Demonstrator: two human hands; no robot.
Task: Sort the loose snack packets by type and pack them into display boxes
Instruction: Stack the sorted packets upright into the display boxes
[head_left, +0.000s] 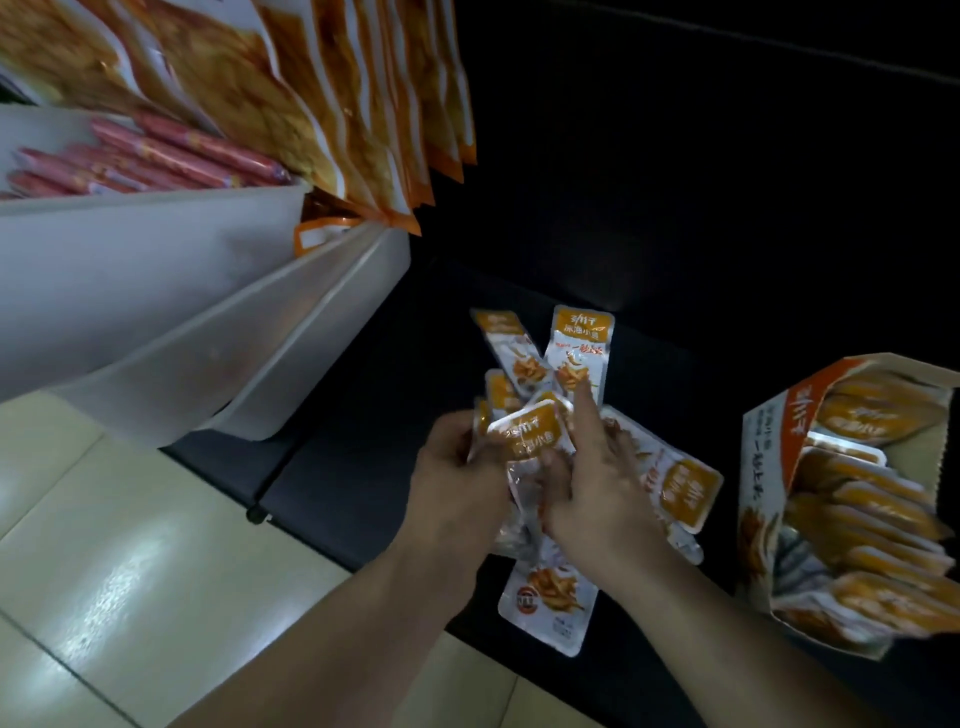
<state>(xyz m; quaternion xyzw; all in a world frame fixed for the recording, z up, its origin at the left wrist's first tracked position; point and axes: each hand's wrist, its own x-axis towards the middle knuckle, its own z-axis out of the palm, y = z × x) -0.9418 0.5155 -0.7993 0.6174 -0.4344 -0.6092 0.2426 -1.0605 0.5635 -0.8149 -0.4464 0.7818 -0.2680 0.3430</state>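
Far on the left, red sausages (156, 156) lie side by side in a white bin (156, 270), so that one kind stays together. Above them, big orange bags (363, 104) hang in a row, likely so that people can see them and pull one off. Below is a pale tiled floor (130, 545). Next comes the dark shelf (337, 467), low down, where the sorting is done. The left hand (457, 467) has its fingers curled round a bunch of small packets (530, 431). They are all orange and white, and they are held up like cards so that they line up. The right hand (597, 483) meets the bunch from the other side. Its thumb pinches the front packet and its first finger (584, 400) sticks out straight. I cannot see its other fingers well. I think the two hands are making the bunch neat so it can slide into a box in one go. Under and around the hands, loose packets (582, 353) lie flat on the shelf, some on top of others, not yet picked up. On the far right, a display box (769, 467) sits open, near the pile but not touching it, so the reach is short. It holds rows of the same orange packets (872, 509) standing on edge, and it looks nearly full.
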